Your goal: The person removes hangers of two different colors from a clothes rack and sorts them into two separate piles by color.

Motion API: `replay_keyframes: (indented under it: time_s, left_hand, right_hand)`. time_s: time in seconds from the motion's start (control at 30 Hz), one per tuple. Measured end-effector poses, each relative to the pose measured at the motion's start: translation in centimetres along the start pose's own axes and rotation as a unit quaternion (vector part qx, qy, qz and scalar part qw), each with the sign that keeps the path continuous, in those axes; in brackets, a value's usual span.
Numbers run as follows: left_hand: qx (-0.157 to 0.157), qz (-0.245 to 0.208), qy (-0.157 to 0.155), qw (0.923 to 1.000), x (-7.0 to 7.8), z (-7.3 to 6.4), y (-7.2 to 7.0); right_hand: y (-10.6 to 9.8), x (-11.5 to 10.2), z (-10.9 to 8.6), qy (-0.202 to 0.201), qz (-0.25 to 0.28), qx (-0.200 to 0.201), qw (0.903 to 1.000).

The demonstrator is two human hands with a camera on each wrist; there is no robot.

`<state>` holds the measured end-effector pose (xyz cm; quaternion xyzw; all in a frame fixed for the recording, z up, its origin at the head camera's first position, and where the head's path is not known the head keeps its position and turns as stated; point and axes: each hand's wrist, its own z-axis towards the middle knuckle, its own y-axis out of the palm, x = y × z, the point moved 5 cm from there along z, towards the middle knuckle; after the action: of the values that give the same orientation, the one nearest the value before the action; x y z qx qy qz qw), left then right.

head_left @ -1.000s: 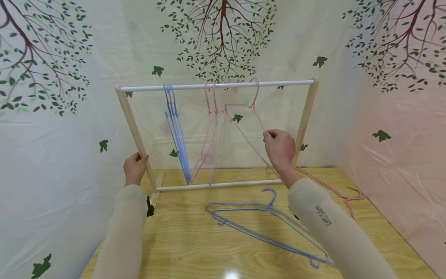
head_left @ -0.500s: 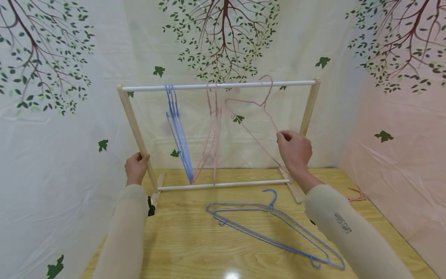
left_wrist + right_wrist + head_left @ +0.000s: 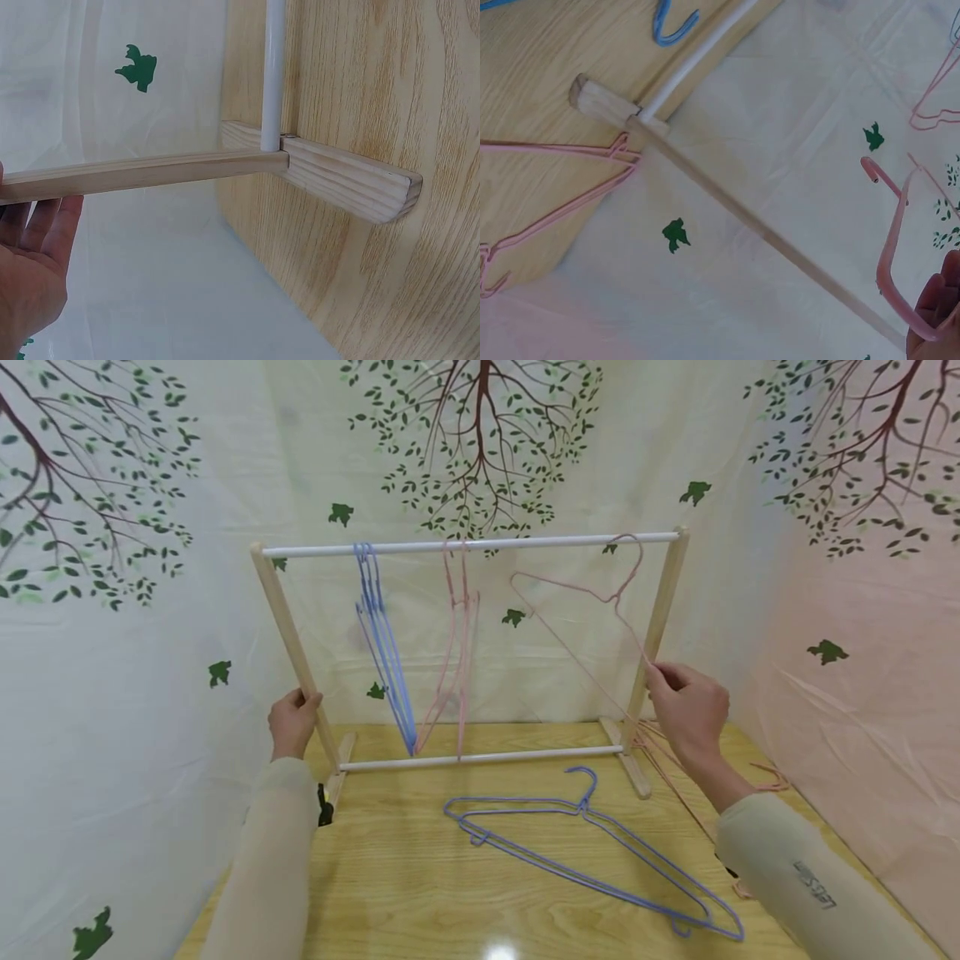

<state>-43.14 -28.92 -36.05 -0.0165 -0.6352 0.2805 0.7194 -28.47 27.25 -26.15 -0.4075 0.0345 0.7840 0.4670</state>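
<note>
My left hand [image 3: 292, 724] grips the left wooden post [image 3: 281, 618] of a small clothes rack; in the left wrist view its fingers [image 3: 60, 229] lie against that post. With thumb and fingers my right hand [image 3: 688, 706] pinches the side of a pink clothes hanger [image 3: 617, 597], near the right post [image 3: 663, 602]. This hanger's hook overlaps the right end of the white top bar [image 3: 510, 542]; I cannot tell whether it rests there. Several blue hangers [image 3: 388, 652] and pink hangers [image 3: 462, 652] hang further left on the bar.
Blue hangers [image 3: 582, 808] lie on the wooden table [image 3: 405, 877] before the rack. More pink hangers [image 3: 562, 199] lie on the table by the rack's right foot [image 3: 604, 101]. A lower white bar [image 3: 525, 757] joins the posts. Patterned cloth hangs behind.
My right hand has moved right with the pink hanger, whose hook rose above the bar and came back down further right. My left hand stays on the post.
</note>
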Motion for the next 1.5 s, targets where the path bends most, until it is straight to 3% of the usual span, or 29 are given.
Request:
replay_keyframes:
  time_s: [0.4, 0.77, 1.5]
  left_hand:
    - [-0.004, 0.009, -0.009, 0.9999, -0.2, 0.1, -0.2]
    - [0.004, 0.018, -0.012, 0.9998, 0.0, -0.1, -0.6]
    - [-0.001, 0.006, -0.003, 1.0, -0.1, 0.1, 0.2]
  right_hand:
    - [-3.1, 5.4, -1.8, -0.038, 0.055, 0.041, 0.9969]
    - [-5.8, 8.9, -3.6, -0.034, 0.116, 0.084, 0.9892]
    - [-11.7, 12.5, -5.5, -0.019, 0.123, 0.16, 0.9793]
